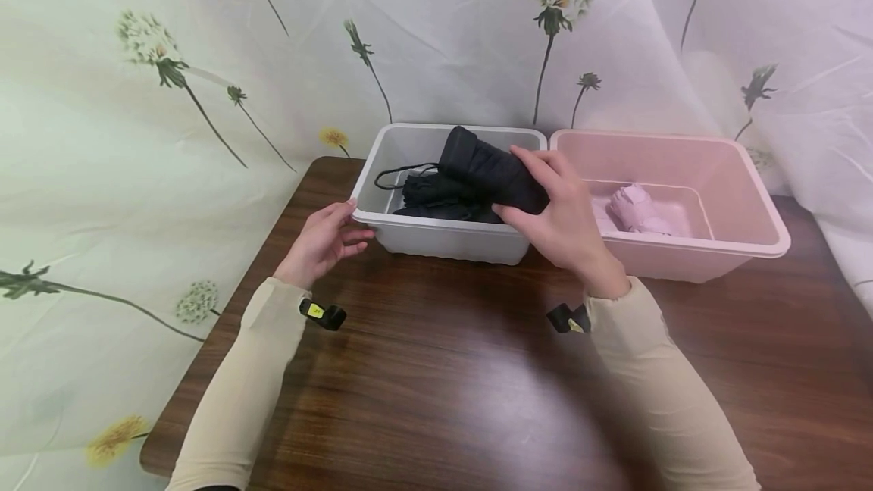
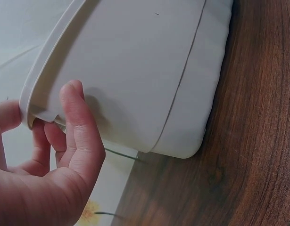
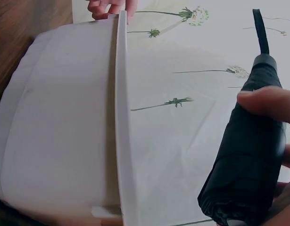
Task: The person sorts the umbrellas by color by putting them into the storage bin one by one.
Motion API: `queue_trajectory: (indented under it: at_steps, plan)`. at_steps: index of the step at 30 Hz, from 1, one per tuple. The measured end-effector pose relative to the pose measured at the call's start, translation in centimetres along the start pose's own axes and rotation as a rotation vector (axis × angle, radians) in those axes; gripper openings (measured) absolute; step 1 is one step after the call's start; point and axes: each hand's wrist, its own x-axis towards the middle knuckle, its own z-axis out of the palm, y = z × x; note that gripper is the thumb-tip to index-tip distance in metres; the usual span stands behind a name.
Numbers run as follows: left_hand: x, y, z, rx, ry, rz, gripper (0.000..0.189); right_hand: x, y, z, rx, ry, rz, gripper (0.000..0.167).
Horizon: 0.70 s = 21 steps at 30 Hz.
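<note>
My right hand (image 1: 562,211) grips a folded black umbrella (image 1: 480,165), its fingers and thumb around the body. In the right wrist view, a short strap hangs from one end of this umbrella (image 3: 251,150). It is held tilted over the white bin (image 1: 450,242). Inside that bin lie more black folded bundles (image 1: 436,192), one with a loop cord, partly covered by the umbrella. At the bin's near left corner, my left hand (image 1: 323,243) pinches the rim. The left wrist view shows its thumb on top and fingers beneath the lip of the bin (image 2: 135,70).
To the right, a pink bin (image 1: 743,188) stands against the white one and holds a light pink bundle (image 1: 637,207). Both rest at the back of a dark wooden table (image 1: 436,370). Behind hangs a pale cloth (image 1: 450,44) printed with dandelions.
</note>
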Motion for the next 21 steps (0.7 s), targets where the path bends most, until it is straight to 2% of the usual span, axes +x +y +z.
queue_trajectory:
  at_steps: [7, 15, 21]
  plan:
    - [-0.2, 0.1, 0.0, 0.002, 0.003, -0.007, 0.032, 0.5, 0.3, 1.1, 0.015, -0.003, 0.136, 0.065]
    - [-0.1, 0.0, -0.1, 0.004, 0.002, -0.002, 0.030, 1.0, 1.2, 2.1, -0.104, -0.065, 0.132, 0.066]
    - [-0.1, -0.1, 0.0, -0.001, 0.001, 0.002, 0.031, 1.3, 1.5, 3.0, -0.225, -0.126, 0.171, 0.066]
